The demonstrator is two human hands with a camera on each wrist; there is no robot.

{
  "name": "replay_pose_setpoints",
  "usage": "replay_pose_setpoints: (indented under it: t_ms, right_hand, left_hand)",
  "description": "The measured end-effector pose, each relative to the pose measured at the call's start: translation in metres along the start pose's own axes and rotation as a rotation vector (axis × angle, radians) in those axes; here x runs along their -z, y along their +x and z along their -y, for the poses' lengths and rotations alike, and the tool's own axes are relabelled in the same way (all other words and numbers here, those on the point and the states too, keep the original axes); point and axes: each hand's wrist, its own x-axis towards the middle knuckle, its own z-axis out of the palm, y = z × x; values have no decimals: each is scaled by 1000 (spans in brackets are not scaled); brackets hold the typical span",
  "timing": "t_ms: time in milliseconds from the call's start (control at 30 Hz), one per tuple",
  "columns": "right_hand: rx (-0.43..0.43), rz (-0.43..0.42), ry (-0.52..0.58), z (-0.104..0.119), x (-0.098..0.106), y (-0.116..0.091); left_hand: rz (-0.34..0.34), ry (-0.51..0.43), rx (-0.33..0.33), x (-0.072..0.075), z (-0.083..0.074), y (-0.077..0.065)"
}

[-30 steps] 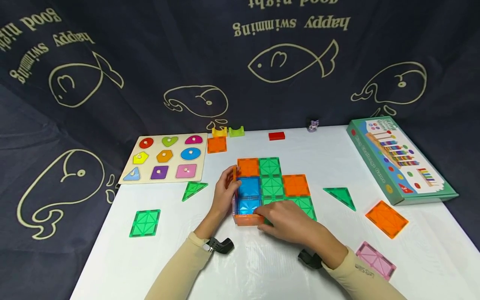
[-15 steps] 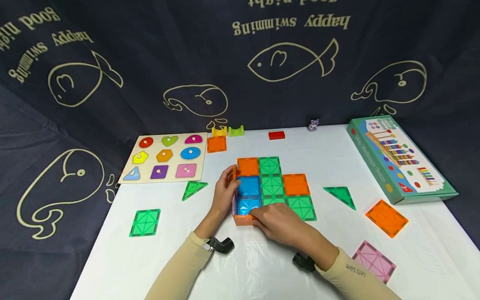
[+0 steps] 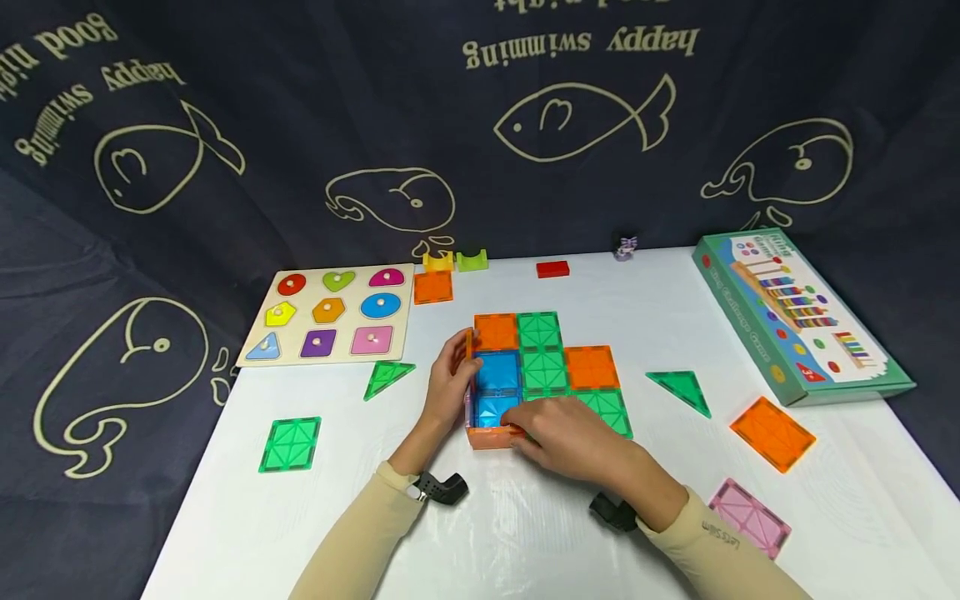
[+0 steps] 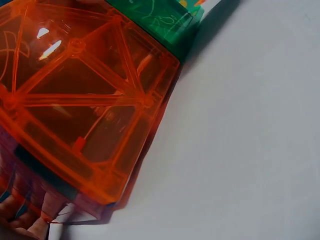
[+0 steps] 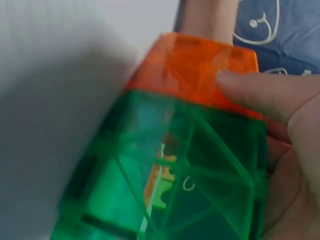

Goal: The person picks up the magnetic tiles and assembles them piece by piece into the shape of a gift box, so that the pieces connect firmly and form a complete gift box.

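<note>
In the head view, flat magnetic tiles lie joined mid-table: two blue tiles [image 3: 498, 372], green tiles [image 3: 539, 330] and orange tiles [image 3: 591, 367]. Upright tiles wall the blue pair on its left and near sides. My left hand [image 3: 448, 383] pinches the left wall near its orange upright tile [image 3: 469, 342], thumb inside. At the near wall, my right hand [image 3: 566, 433] pinches another orange upright tile [image 3: 491, 438]. The right wrist view has the thumb [image 5: 250, 87] against orange, beside a green tile [image 5: 175, 165]. The left wrist view shows fingers [image 4: 25, 215] behind a purplish tile; the right fingertips are partly hidden.
Loose around the build lie green triangles [image 3: 678, 392], a green square [image 3: 290, 444], an orange tile [image 3: 772, 433] and a pink tile [image 3: 750, 517]. A shape puzzle board [image 3: 345, 337] stands back left, a game box [image 3: 806, 317] right, a red block [image 3: 552, 269] behind.
My right hand has shifted slightly left along the near wall, then a little back to the right. My left hand stays on the left wall; the tiles keep their layout.
</note>
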Motion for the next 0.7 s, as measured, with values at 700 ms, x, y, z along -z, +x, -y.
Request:
replay_pose_setpoints:
  t_ms: [700]
  right_hand:
    - [-5, 32, 133, -8, 7, -4]
  left_hand:
    - [-19, -47, -14, -2, 1, 0]
